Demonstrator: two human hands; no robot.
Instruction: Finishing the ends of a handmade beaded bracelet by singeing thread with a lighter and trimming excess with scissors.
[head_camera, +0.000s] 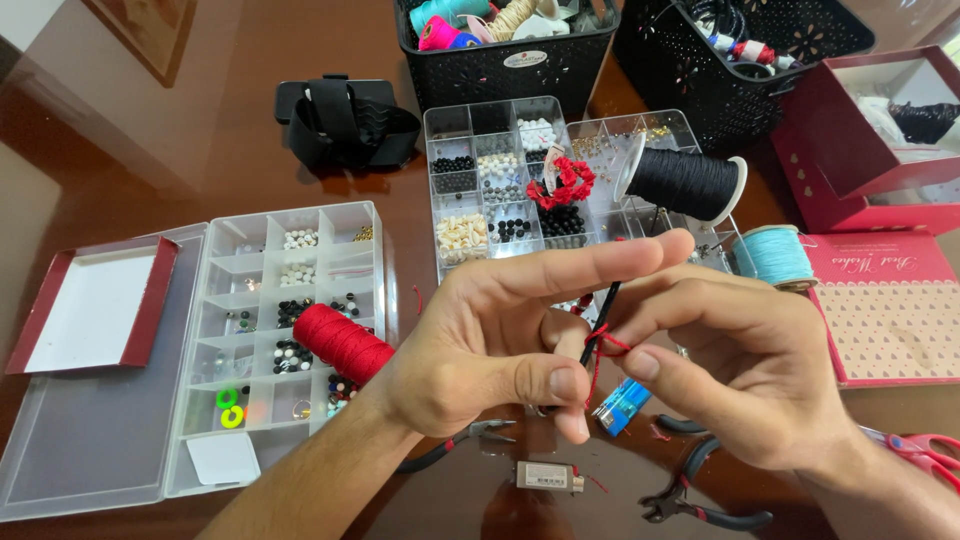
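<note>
A bead box (290, 300) lies left of my hands, a thread spool (343, 343) in it; pliers (700, 500) lie beneath my right hand (740, 370).

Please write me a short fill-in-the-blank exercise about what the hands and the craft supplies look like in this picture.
1. Both hands, left hand and right hand, pinch a black cord tied with ____ thread.
2. The red spool lies on the clear ____ box.
3. The black spool sits above the ____ spool.
Missing words: red; bead; turquoise
</note>
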